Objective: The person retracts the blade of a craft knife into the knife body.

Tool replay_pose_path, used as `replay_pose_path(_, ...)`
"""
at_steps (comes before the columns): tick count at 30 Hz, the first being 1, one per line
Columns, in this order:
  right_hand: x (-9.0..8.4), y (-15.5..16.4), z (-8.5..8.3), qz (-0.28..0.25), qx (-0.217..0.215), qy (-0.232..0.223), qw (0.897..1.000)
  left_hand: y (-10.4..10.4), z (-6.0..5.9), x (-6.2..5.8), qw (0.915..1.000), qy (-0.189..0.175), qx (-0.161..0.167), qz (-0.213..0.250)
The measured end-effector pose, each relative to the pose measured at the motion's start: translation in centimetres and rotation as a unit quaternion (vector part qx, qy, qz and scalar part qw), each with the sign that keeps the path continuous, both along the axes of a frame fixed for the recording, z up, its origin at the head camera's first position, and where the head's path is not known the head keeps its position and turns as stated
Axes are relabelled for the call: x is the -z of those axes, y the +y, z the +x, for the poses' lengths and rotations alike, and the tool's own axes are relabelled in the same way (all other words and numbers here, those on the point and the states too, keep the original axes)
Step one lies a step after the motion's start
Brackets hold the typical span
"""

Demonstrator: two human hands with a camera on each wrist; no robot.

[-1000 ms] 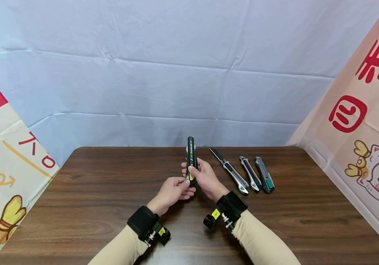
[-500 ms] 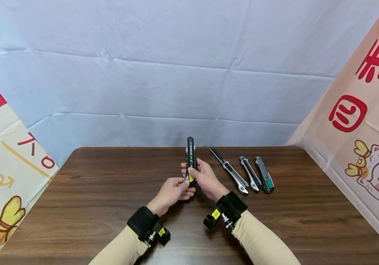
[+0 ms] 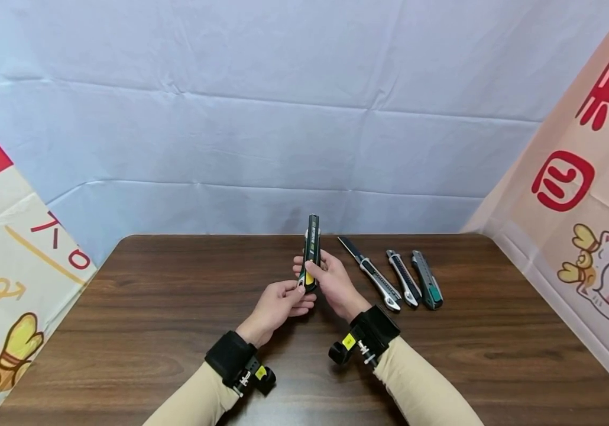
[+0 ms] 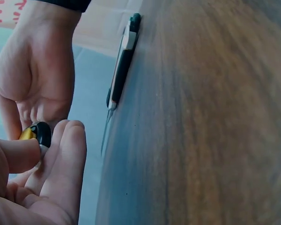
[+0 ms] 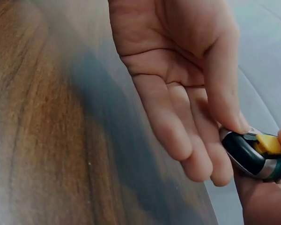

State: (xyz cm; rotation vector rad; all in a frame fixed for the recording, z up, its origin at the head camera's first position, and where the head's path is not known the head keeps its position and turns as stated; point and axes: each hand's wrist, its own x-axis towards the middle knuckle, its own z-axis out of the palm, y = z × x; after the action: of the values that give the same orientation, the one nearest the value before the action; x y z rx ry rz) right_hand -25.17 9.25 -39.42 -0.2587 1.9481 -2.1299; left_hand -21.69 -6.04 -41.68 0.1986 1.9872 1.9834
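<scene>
Both hands hold a black and green utility knife (image 3: 311,251) with a yellow end above the middle of the wooden table (image 3: 150,307); it stands nearly upright, tip tilted slightly right. My left hand (image 3: 283,302) pinches its yellow lower end (image 4: 36,134) between thumb and fingers. My right hand (image 3: 331,281) grips the body from the right, its thumb on the yellow slider (image 5: 270,144). No blade shows at the knife's top.
Three more utility knives lie side by side right of my hands: one with its blade out (image 3: 371,275), a silver and black one (image 3: 403,278), and a grey one with a green patch (image 3: 427,280). Cloth walls enclose the table on three sides.
The held knife has risen slightly and its top has tipped a little to the right. Both hands moved up with it. The three knives on the table lie as before.
</scene>
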Motion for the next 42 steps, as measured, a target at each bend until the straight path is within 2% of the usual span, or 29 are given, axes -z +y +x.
replay_pose_path(4, 0.34, -0.15, 0.05, -0.001, 0.023, -0.011, 1.000, 0.04, -0.02, 0.04, 0.9999, -0.006, -0.012, 0.006)
replay_pose_path(10, 0.41, -0.31, 0.29, 0.002, 0.033, -0.012, 0.999, -0.06, -0.04, -0.13, 0.9998, -0.011, -0.012, -0.009)
replay_pose_path(16, 0.27, -0.41, 0.46, 0.006, 0.031, -0.011, 0.999, -0.11, 0.08, -0.34, 0.9994, -0.013, -0.018, -0.026)
replay_pose_path(42, 0.44, -0.66, 0.62, 0.016, 0.043, -0.013, 0.999, 0.15, 0.25, -0.49, 0.9984, -0.023, -0.037, -0.036)
